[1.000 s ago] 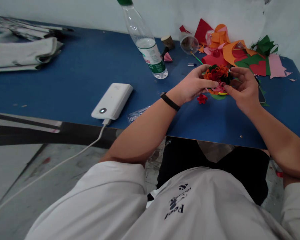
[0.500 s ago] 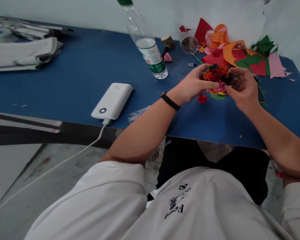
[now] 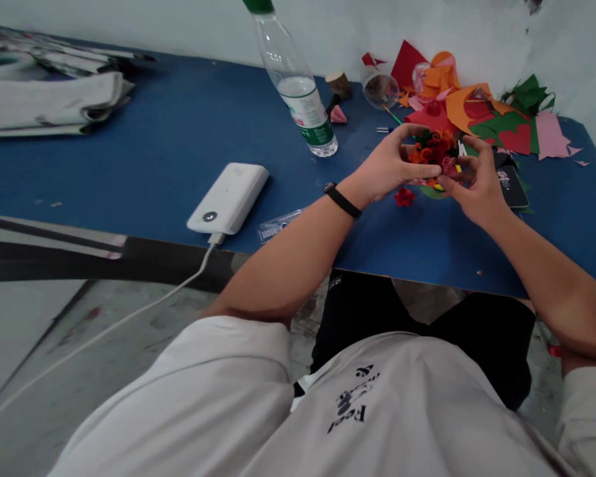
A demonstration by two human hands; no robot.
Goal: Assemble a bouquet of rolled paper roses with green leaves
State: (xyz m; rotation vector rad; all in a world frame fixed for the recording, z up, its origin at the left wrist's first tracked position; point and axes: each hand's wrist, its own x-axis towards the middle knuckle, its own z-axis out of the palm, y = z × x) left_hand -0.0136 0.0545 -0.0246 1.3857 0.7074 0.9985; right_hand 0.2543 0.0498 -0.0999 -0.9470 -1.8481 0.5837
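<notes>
A cluster of curled paper flowers [image 3: 434, 147] in orange, red, pink and dark green is held between both hands above the far right part of the blue table. My left hand [image 3: 395, 162] grips it from the left, thumb across its near side and fingers behind. On the other side my right hand [image 3: 477, 179] closes around it, thumb and fingertips touching the flowers. What the cluster rests on underneath is mostly hidden by the fingers. Just below my left hand lies a small red paper flower [image 3: 404, 197]. Part of a green paper piece [image 3: 431, 193] shows beneath the cluster.
Behind the hands lie coloured paper scraps [image 3: 477, 109] and a clear plastic cup [image 3: 380, 89] on its side. A water bottle [image 3: 308, 112] stands left of them. A white power bank [image 3: 228, 199] with a cable, a phone [image 3: 511, 187] and folded newspapers [image 3: 49, 103] lie on the table [image 3: 169, 146].
The flower cluster has turned slightly between my hands, and my right hand has moved a little left, uncovering more of the phone. The whole view has shifted slightly.
</notes>
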